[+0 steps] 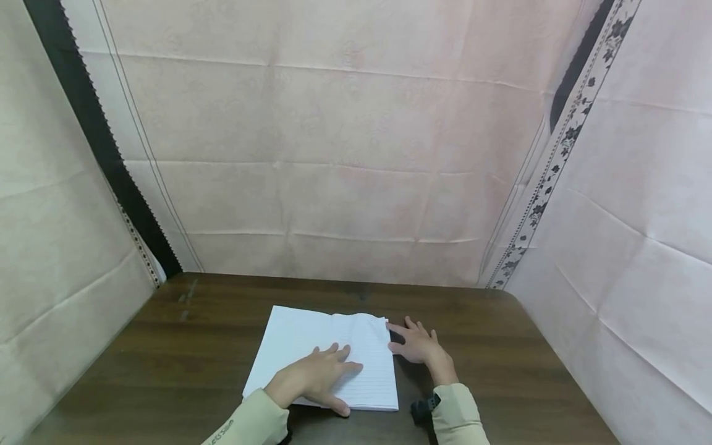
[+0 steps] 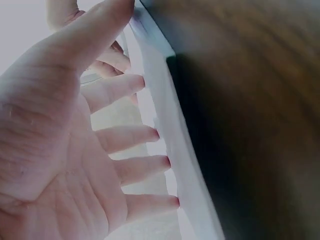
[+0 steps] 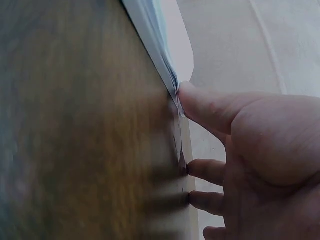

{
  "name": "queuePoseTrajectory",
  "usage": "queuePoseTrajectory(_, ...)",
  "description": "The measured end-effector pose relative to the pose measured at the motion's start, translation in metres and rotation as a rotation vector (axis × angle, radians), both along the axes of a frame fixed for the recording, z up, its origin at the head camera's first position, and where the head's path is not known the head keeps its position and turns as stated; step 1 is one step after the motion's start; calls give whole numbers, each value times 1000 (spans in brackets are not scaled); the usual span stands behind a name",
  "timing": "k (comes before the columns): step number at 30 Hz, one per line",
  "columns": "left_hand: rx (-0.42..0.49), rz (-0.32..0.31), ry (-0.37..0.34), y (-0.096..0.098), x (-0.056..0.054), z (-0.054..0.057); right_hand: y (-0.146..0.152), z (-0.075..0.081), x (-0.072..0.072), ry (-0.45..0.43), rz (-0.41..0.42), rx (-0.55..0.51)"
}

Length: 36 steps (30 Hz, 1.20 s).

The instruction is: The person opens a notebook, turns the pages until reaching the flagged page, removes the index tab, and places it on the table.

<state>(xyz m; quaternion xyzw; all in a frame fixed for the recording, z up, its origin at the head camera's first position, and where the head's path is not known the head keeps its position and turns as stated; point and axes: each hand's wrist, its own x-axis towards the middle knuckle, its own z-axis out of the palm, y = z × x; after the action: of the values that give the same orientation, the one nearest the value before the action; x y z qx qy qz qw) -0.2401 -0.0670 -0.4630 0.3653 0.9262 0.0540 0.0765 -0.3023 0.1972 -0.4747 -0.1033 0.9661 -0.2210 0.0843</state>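
An open notebook (image 1: 295, 339) with white lined pages lies on the brown table. My left hand (image 1: 318, 376) rests across its lower middle with the fingers spread. In the left wrist view, the fingertips (image 2: 162, 161) touch the page, and the thumb reaches the near edge. At the notebook's right edge is my right hand (image 1: 417, 345), its fingers apart. The right wrist view shows that thumb (image 3: 200, 102) against the edge of the pages (image 3: 159, 42), while other fingertips touch down beside the notebook. The right index finger is mostly hidden there.
The wooden table (image 1: 167, 364) extends around the notebook on both sides. Pale cloth (image 1: 345, 154) hangs behind it, with more cloth at the left and right. A dark band (image 1: 425, 409) sits on the right wrist by the sleeve.
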Motion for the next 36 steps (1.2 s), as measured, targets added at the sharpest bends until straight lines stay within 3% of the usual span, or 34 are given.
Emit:
queuePoseTrajectory(4, 32, -42, 12, 0, -2, 1, 2, 0, -1, -3, 8, 8)
queuePoseTrajectory(12, 73, -68, -15, -3, -5, 3, 4, -4, -5, -11, 1, 15)
queuePoseTrajectory(28, 201, -168, 23, -3, -11, 4, 3, -1, -2, -5, 1, 19)
queuePoseTrajectory(36, 287, -177, 24, -4, -11, 4, 2, -1, 0, 2, 7, 9)
